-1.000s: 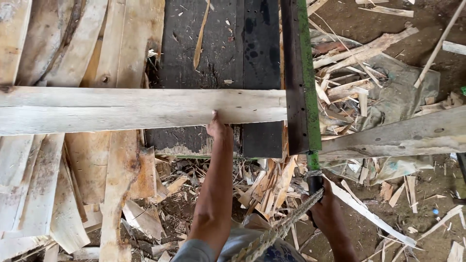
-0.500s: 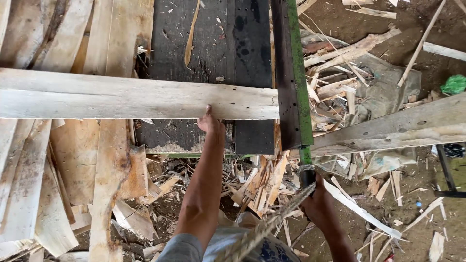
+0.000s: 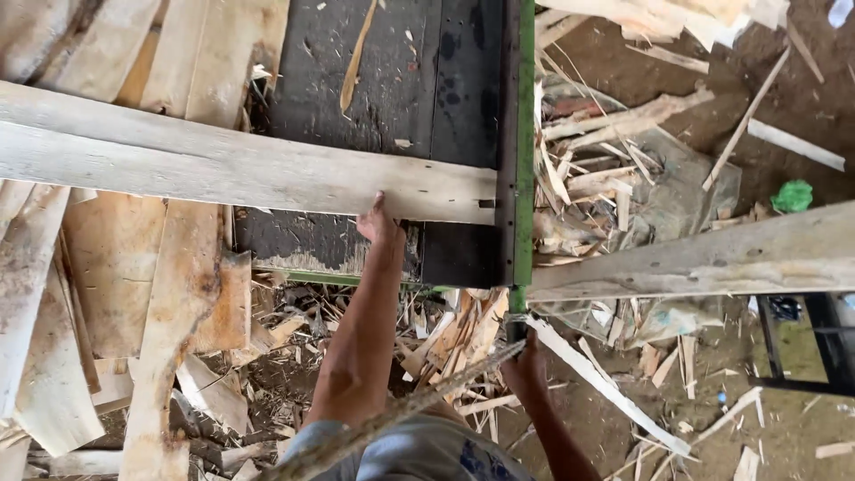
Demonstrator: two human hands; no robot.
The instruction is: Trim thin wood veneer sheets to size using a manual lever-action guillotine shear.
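The left hand (image 3: pixel 378 223), fingers held together and pressed flat against the near edge of the long pale plank (image 3: pixel 240 169), is pushing it across the dark tabletop (image 3: pixel 356 107) at centre frame. Compared with a second ago, the plank's right end is sitting further left, now stopping just short of the green-edged rail (image 3: pixel 524 142) instead of reaching it, and the plank is lying more tilted, its left end higher in the frame. The right hand (image 3: pixel 527 365), at lower centre, is wrapped around a dark handle below the rail; its fingers are mostly hidden. A second weathered beam (image 3: pixel 704 258) is crossing the right side over the scrap-littered ground (image 3: pixel 623 178). Offcut slabs (image 3: pixel 116 285) are lying at lower left.
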